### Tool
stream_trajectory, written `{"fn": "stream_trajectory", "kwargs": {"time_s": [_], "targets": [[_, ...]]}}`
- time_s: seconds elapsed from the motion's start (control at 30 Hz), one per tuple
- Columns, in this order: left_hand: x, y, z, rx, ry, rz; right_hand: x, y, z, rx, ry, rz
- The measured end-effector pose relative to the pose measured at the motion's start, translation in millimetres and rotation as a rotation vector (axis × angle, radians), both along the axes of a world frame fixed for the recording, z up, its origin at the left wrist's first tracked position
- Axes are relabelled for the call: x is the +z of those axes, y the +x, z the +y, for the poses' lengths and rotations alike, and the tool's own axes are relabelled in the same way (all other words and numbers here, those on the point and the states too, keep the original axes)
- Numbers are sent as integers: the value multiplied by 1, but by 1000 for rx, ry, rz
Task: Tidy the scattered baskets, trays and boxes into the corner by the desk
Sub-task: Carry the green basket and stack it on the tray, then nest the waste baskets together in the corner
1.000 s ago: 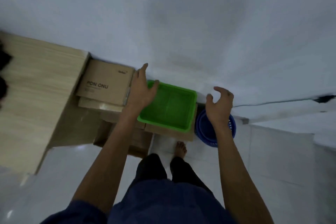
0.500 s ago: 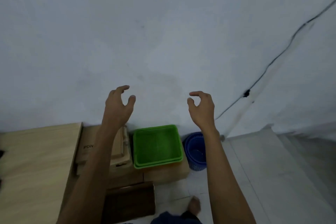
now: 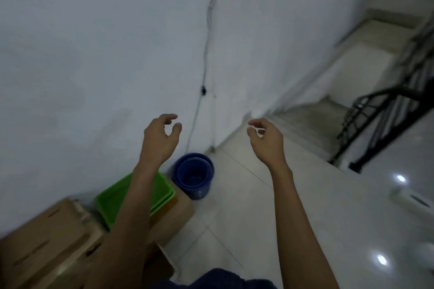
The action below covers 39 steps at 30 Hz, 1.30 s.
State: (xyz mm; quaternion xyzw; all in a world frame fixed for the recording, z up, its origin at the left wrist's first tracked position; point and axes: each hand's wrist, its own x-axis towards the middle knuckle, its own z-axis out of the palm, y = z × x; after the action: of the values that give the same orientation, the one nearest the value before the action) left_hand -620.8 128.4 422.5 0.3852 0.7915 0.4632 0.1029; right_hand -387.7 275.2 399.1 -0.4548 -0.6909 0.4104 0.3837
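Green rectangular plastic tray (image 3: 110,202) sits on brown cardboard boxes (image 3: 47,237) by the wall (image 3: 94,54), w/ round blue plastic basket (image 3: 193,175) on the floor (image 3: 246,218) just beside it. My left grip (image 3: 162,138) & right grip (image 3: 266,141) hang above, fingers loosely curled, apart, holding nothing; left forearm crosses the tray.

left hand (image 3: 159,139), right hand (image 3: 266,142) and forearms (image 3: 137,197) bare — dark blue garment (image 3: 218,279).

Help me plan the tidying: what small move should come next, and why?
Probably turn toward the open floor to seek another item: the left hand and right hand hold nothing, and the green tray and blue basket already sit by the wall.
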Motion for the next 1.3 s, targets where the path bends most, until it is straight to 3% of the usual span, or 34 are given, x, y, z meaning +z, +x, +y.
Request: {"fn": "stream_trajectory", "kwargs": {"time_s": [0.33,0.53,0.83,1.0,1.3], "targets": [[-57,298,115,-490,-146,-69,-61,335,-13,-445,-179,-87],[-79,447,163,-715,-261,-62,-94,477,-29,-703,-271,-61],[-117,631,300,-1001,-359,-73,-136,629,19,-998,-407,-53],[-147,739,376,-1225,-458,10,-161,695,47,-1205,-485,2],[-208,930,368,-1685,-700,193,-214,770,-27,-1546,-704,139]]}}
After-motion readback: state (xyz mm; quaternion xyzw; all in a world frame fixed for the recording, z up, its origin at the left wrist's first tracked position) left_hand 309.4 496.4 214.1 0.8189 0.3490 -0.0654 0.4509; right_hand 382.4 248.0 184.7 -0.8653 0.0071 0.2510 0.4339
